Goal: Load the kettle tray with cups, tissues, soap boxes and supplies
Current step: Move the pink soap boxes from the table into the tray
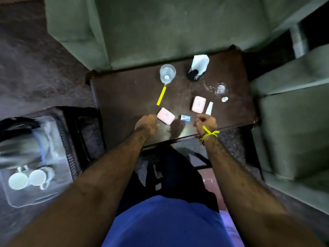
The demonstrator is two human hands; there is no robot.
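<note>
A person's left hand (146, 124) reaches a pink soap box (166, 116) on the dark tabletop (124, 97), fingers at its near edge, not yet clamped; the right hand (206, 122) hangs loosely curled, empty, just right of the box. The kettle tray (35, 196), holding two cups (26, 179), waits well left of the box. A hurried grab could nudge the box into the small blue packet (185, 118) beside it.

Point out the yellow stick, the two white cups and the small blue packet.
yellow stick (161, 95): head view, middle of its length.
white cups (18, 180): head view, inside of the left cup, in the tray.
blue packet (185, 118): head view, centre of its top face.
</note>
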